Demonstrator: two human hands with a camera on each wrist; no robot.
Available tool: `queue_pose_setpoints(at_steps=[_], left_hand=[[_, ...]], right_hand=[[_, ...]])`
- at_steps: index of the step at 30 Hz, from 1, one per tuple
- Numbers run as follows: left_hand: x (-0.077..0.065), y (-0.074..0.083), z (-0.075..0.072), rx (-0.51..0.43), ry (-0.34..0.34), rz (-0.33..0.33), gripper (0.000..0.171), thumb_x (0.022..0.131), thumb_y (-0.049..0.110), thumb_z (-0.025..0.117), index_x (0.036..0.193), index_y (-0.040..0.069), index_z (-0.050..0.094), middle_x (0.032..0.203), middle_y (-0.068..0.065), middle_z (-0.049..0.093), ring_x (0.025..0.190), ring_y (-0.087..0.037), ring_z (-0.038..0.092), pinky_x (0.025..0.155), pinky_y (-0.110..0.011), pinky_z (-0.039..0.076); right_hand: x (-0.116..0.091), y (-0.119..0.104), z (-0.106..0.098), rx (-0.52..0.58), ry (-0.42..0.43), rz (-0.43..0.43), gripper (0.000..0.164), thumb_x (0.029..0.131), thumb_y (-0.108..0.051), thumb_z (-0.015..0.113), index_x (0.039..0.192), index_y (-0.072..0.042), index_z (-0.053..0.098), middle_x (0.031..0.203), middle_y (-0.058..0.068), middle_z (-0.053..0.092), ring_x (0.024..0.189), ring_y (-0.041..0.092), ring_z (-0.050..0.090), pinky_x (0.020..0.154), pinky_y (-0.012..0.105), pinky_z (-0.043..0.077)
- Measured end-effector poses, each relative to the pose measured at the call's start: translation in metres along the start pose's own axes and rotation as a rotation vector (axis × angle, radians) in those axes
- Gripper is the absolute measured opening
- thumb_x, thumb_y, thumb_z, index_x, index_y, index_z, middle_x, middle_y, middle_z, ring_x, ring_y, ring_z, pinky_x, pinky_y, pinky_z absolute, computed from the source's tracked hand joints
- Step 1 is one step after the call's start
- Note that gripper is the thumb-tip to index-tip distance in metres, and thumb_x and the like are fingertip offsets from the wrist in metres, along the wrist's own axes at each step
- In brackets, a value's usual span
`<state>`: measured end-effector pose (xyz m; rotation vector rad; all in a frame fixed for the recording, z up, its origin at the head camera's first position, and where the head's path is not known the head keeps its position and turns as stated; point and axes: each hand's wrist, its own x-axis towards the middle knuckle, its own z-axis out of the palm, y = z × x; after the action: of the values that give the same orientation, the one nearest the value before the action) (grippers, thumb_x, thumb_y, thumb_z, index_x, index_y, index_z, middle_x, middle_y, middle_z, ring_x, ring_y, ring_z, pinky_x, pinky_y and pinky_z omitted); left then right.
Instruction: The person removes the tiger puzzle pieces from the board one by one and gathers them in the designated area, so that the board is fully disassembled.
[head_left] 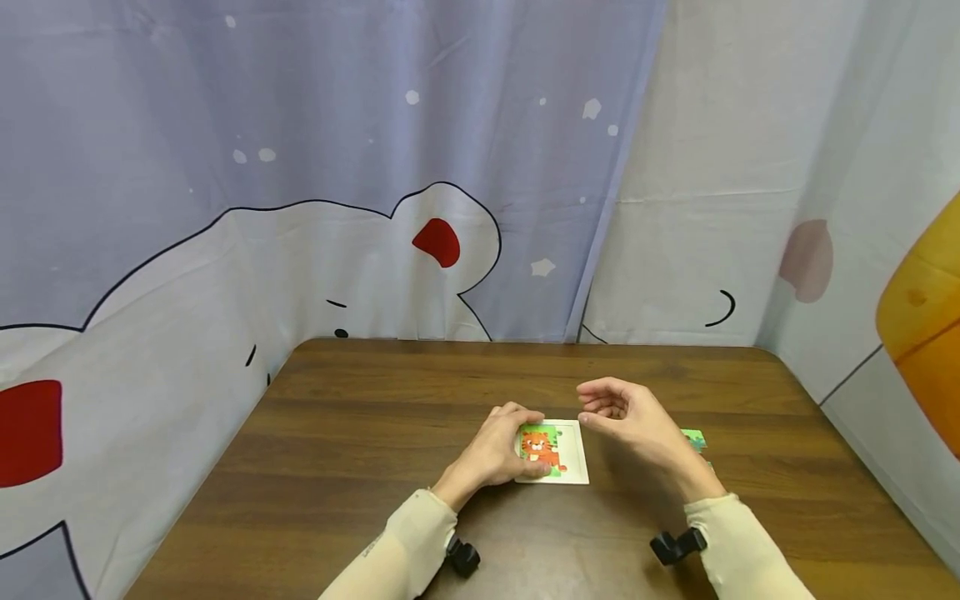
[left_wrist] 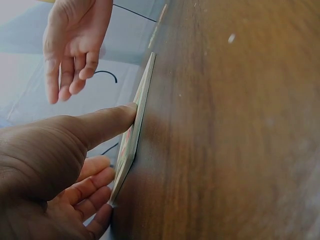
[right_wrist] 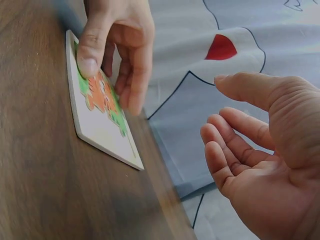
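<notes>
A small white-framed jigsaw puzzle board [head_left: 574,457] lies flat on the table. Fitted pieces [head_left: 542,446] on its left part show an orange tiger on green; its right part is bare white, as the puzzle board [right_wrist: 100,135] also shows in the right wrist view. My left hand [head_left: 491,446] holds the board from the left, thumb [left_wrist: 112,122] pressed on the near side and fingers at the far side. Up off the table, to the right of the board, my right hand [head_left: 637,423] has loosely bent fingers and nothing in them.
Green puzzle pieces [head_left: 694,438] lie on the brown wooden table [head_left: 360,433], partly hidden behind my right wrist. Printed curtains [head_left: 337,125] hang around the table's back and sides. A black camera mount is on each wrist.
</notes>
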<state>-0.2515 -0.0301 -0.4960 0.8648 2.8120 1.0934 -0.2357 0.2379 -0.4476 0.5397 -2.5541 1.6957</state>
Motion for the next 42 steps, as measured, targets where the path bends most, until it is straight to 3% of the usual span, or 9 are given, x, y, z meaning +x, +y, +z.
queue_pose_setpoints(at_steps=[5,19,31,42], left_hand=[[0.0,0.001,0.0,-0.007,-0.003,-0.002,0.076,0.078,0.024,0.104,0.145,0.008,0.072,0.137,-0.006,0.069,0.126,-0.026,0.058,0.11,-0.04,0.05],[-0.001,0.001,0.0,0.004,-0.001,-0.002,0.077,0.079,0.028,0.103,0.146,0.008,0.071,0.139,-0.007,0.068,0.126,-0.025,0.058,0.109,-0.04,0.051],[0.0,0.001,-0.001,0.011,-0.004,-0.008,0.078,0.079,0.027,0.104,0.147,0.008,0.071,0.14,-0.007,0.068,0.127,-0.025,0.058,0.11,-0.039,0.051],[-0.001,0.002,-0.001,0.002,-0.003,-0.008,0.077,0.078,0.025,0.104,0.146,0.008,0.071,0.138,-0.006,0.068,0.126,-0.025,0.058,0.11,-0.039,0.05]], right_hand=[[0.004,0.005,0.01,-0.001,-0.006,-0.006,0.039,0.097,-0.007,0.086,0.132,0.004,0.072,0.124,0.03,0.073,0.104,0.024,0.072,0.089,0.026,0.061],[0.007,0.021,0.03,-0.061,-0.047,0.016,0.042,0.098,-0.01,0.086,0.132,0.011,0.07,0.118,0.023,0.076,0.101,0.024,0.072,0.084,0.026,0.062],[0.008,0.036,0.04,-0.157,-0.037,0.051,0.033,0.095,-0.01,0.089,0.123,0.002,0.077,0.107,0.012,0.075,0.091,0.016,0.069,0.08,0.024,0.06],[0.006,0.04,0.04,-0.245,-0.03,0.03,0.034,0.092,-0.013,0.093,0.121,-0.003,0.079,0.108,0.009,0.07,0.094,0.018,0.068,0.082,0.024,0.059]])
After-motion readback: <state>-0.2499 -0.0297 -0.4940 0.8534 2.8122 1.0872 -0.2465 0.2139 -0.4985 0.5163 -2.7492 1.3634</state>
